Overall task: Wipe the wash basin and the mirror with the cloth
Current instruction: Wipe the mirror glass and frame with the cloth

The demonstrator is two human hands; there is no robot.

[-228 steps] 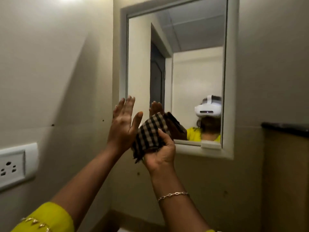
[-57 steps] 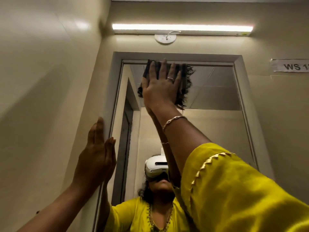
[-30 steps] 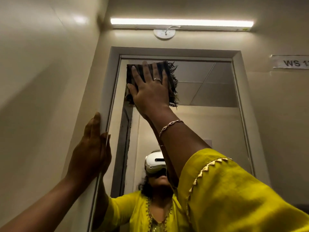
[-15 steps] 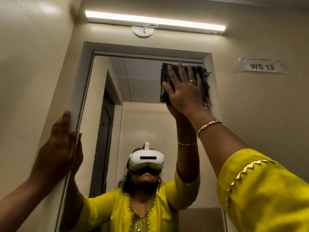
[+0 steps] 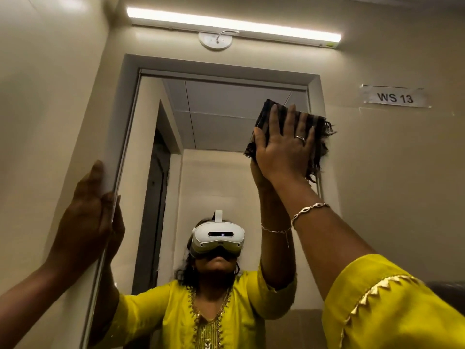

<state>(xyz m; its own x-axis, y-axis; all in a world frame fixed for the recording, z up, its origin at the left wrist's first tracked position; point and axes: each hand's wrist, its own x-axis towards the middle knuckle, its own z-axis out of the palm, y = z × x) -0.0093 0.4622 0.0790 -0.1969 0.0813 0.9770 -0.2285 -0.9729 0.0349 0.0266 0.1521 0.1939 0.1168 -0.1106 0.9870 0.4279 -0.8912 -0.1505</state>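
Note:
A tall mirror (image 5: 214, 117) in a pale frame fills the wall ahead. My right hand (image 5: 283, 149) lies flat with straight, spread fingers on a dark checked cloth (image 5: 319, 137) and presses it against the glass near the upper right corner. The cloth's frayed edge hangs over the right side of the frame. My left hand (image 5: 85, 220) rests flat with straight fingers on the left edge of the mirror frame, lower down. The wash basin is out of view.
A side wall (image 5: 50, 96) stands close on the left. A lit tube light (image 5: 234, 23) runs above the mirror. A label (image 5: 395, 96) reading WS 13 is stuck on the wall to the right. A dark ledge (image 5: 448, 285) shows at the lower right.
My right hand slid the cloth from the top left of the glass across to the right side, then a little lower. My left hand stayed on the frame's left edge.

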